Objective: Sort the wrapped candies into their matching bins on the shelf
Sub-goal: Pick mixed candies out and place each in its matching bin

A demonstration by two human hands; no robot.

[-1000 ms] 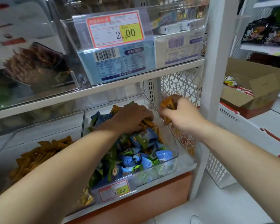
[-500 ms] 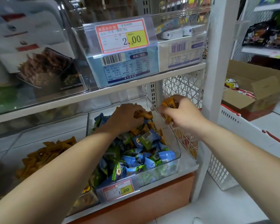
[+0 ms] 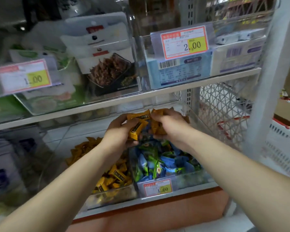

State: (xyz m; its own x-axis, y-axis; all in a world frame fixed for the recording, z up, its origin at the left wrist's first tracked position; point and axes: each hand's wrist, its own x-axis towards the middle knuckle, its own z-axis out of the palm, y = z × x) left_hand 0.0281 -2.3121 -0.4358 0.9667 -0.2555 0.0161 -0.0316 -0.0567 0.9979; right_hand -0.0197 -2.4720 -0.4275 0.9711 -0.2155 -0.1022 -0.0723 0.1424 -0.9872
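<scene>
My left hand (image 3: 120, 131) grips a few yellow wrapped candies (image 3: 137, 124), lifted above the lower shelf. Right beside it, my right hand (image 3: 169, 126) holds a bunch of orange-yellow candies (image 3: 157, 126); the two hands nearly touch. Below them, a clear bin (image 3: 187, 180) with a 1.00 price tag is full of blue and green wrapped candies (image 3: 159, 161). The clear bin (image 3: 124, 195) to its left holds a pile of yellow candies (image 3: 114, 174).
The upper shelf edge (image 3: 107, 104) runs just above my hands, carrying clear bins of snack packs and a 2.00 price tag (image 3: 184, 42). A white upright post (image 3: 264, 91) and white mesh basket (image 3: 221, 104) stand to the right.
My left hand has come up out of the blue-candy bin with yellow candies in it and met my right hand. The view has shifted left, showing the yellow-candy bin more fully.
</scene>
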